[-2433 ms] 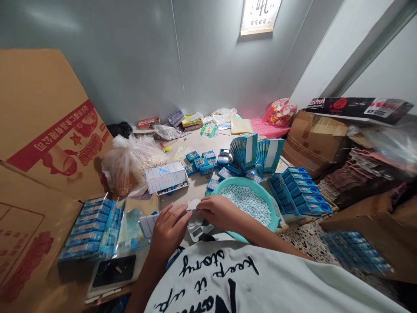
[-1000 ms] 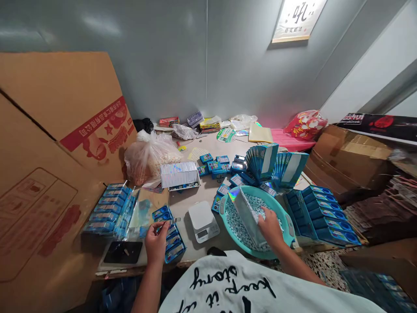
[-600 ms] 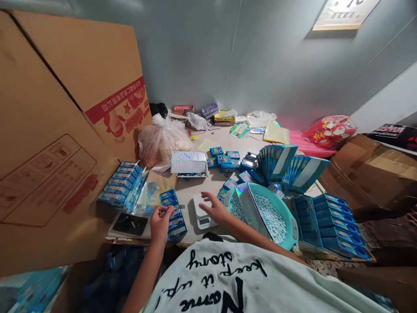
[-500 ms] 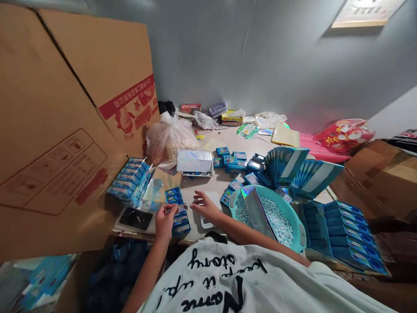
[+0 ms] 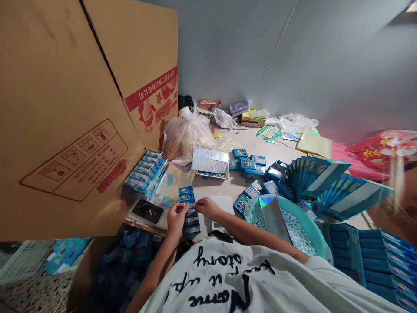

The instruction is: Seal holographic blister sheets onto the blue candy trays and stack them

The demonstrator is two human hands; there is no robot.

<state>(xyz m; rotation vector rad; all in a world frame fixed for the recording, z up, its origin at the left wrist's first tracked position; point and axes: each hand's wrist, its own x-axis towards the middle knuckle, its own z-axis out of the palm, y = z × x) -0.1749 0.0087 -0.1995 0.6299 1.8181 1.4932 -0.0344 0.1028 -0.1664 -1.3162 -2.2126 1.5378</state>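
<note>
My left hand (image 5: 176,217) and my right hand (image 5: 206,206) meet over a row of small blue packets (image 5: 188,209) at the table's near edge. Both hands pinch something small and blue between their fingertips, likely one of those packets. Just right of my right hand sits a white scale (image 5: 222,206). Further right is a teal basin (image 5: 322,248) full of pale blue-white pellets, with a shiny holographic pouch (image 5: 276,218) standing in it.
A large cardboard box (image 5: 74,108) walls off the left. Stacks of blue boxes (image 5: 143,173) lie by it, fanned blue cartons (image 5: 322,180) to the right, a plastic bag (image 5: 187,134) and a white tray (image 5: 210,161) behind. A black phone (image 5: 145,210) lies near my left hand.
My right hand left the basin, crossed over the scale and joined the left hand at the blue packets. The pouch stays propped in the basin. My view swung left.
</note>
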